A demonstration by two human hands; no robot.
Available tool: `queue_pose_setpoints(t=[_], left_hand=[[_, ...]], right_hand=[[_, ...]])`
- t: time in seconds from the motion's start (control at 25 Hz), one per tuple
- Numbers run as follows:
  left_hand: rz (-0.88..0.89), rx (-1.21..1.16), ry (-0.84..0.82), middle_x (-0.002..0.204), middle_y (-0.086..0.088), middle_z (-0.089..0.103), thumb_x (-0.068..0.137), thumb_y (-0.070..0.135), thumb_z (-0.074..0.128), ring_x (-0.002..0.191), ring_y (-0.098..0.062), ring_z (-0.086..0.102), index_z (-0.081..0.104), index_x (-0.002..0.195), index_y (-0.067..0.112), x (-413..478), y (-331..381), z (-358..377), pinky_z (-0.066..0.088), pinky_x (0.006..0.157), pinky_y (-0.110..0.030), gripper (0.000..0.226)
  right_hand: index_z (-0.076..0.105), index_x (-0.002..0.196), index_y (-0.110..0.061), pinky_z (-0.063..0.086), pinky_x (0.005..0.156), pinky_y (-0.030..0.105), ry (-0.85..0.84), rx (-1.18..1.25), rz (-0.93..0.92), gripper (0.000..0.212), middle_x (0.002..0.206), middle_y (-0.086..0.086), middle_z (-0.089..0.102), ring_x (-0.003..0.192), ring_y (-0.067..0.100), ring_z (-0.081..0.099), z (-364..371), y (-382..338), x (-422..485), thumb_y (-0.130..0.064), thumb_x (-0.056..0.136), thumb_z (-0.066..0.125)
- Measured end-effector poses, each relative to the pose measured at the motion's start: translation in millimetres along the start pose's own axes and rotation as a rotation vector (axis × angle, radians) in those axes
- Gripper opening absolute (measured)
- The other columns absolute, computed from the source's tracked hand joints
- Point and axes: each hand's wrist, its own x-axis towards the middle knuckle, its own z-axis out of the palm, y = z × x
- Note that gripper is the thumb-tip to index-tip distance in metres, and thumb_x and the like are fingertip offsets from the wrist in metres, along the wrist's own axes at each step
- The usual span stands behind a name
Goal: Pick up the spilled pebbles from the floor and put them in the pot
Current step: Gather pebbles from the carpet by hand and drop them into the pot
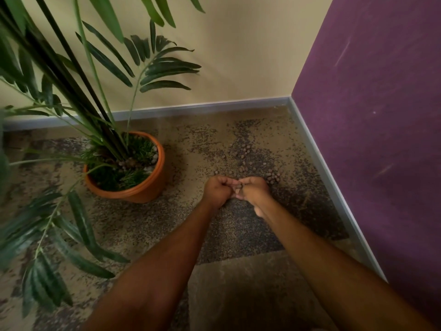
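Small brown pebbles (243, 155) lie scattered on the speckled floor near the corner, with a cluster (274, 177) just right of my hands. My left hand (218, 191) and my right hand (253, 191) are side by side low over the floor, fingers curled inward and touching each other. A few pebbles (238, 186) show between the fingers where the hands meet. The orange pot (152, 185) with a palm plant stands to the left of the hands, with pebbles and green grass-like filling inside.
A cream wall with a grey skirting board (191, 107) runs behind, and a purple wall (370, 115) closes off the right side. Long palm fronds (59, 225) hang over the floor at the left and lower left.
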Motion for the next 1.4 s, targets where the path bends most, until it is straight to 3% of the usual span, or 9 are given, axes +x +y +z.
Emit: queue_pose_setpoints(t=[0.12,0.32,0.6,0.8,0.96,1.04,1.12,1.24,1.4], left_hand=[[-0.050,-0.141,0.013,0.117,-0.031,0.077,0.093,-0.014,0.064,0.094,-0.032,0.078,0.074,0.119,-0.012,-3.2,4.5,2.2,0.066,0.077,-0.031,0.027],[-0.104,-0.293,0.079,0.116,-0.027,0.078,0.096,-0.013,0.060,0.070,-0.009,0.075,0.074,0.118,-0.009,-14.9,17.6,2.7,0.062,0.059,-0.015,0.026],[-0.074,-0.426,0.259,0.112,-0.029,0.079,0.093,-0.013,0.066,0.091,-0.030,0.075,0.076,0.112,-0.009,-39.3,58.2,-27.5,0.065,0.094,-0.045,0.022],[-0.036,-0.436,0.382,0.096,-0.024,0.073,0.099,-0.013,0.054,0.065,-0.025,0.068,0.074,0.100,-0.007,-67.0,87.0,-95.7,0.058,0.045,-0.021,0.020],[-0.072,-0.486,0.482,0.111,-0.033,0.073,0.099,-0.008,0.056,0.083,-0.027,0.070,0.073,0.098,-0.005,-87.4,90.0,-147.6,0.063,0.070,-0.036,0.018],[-0.133,-0.536,0.498,0.099,-0.024,0.070,0.100,-0.009,0.052,0.067,-0.020,0.069,0.066,0.089,0.002,-100.5,85.7,-166.8,0.059,0.055,-0.023,0.021],[-0.186,-0.563,0.473,0.084,-0.011,0.057,0.103,-0.013,0.042,0.062,-0.013,0.061,0.056,0.085,0.006,-110.4,80.9,-181.3,0.051,0.038,-0.016,0.030],[-0.210,-0.547,0.484,0.079,-0.009,0.046,0.108,-0.012,0.027,0.065,-0.013,0.053,0.048,0.081,0.008,-113.5,79.1,-190.4,0.048,0.042,-0.014,0.040],[-0.234,-0.626,0.555,0.077,-0.009,0.049,0.109,-0.006,0.036,0.061,-0.015,0.054,0.056,0.108,0.006,-110.4,82.3,-189.9,0.048,0.039,-0.017,0.023]], right_hand=[[0.062,0.125,0.007,0.064,0.074,0.030,-0.024,0.075,0.020,0.041,0.101,0.017,0.073,0.098,0.027,0.074,-2.5,-3.7,-1.5,0.022,0.089,0.054],[0.065,0.121,0.005,0.061,0.087,0.035,-0.031,0.088,-0.005,0.042,0.093,0.012,0.075,0.099,0.025,0.074,0.1,-19.6,-11.0,0.024,0.088,0.047],[0.067,0.120,0.009,0.061,0.091,0.040,-0.049,0.060,-0.079,0.037,0.119,0.026,0.070,0.109,0.035,0.071,25.2,-69.7,-37.6,0.020,0.092,0.045],[0.064,0.124,0.010,0.060,0.071,0.033,-0.179,0.114,-0.133,0.040,0.103,0.021,0.066,0.081,0.025,0.065,81.4,-109.3,-71.9,0.020,0.092,0.042],[0.061,0.115,-0.002,0.056,0.057,0.026,-0.337,0.082,-0.101,0.041,0.110,0.018,0.060,0.080,0.019,0.061,128.6,-127.1,-96.3,0.021,0.092,0.037],[0.058,0.112,-0.004,0.055,0.054,0.022,-0.405,0.040,-0.076,0.046,0.112,0.016,0.057,0.087,0.018,0.060,146.7,-129.5,-105.0,0.024,0.090,0.031],[0.056,0.113,-0.005,0.057,0.069,0.024,-0.432,0.021,-0.047,0.048,0.111,0.014,0.054,0.103,0.023,0.058,160.2,-129.4,-111.1,0.026,0.088,0.029],[0.055,0.124,-0.009,0.056,0.090,0.034,-0.467,0.040,-0.008,0.061,0.112,0.013,0.052,0.122,0.029,0.056,172.8,-130.5,-117.9,0.030,0.088,0.024],[0.053,0.096,-0.013,0.055,0.055,0.029,-0.481,0.008,0.006,0.063,0.088,0.013,0.050,0.077,0.026,0.055,178.3,-136.0,-129.4,0.032,0.074,0.016]])
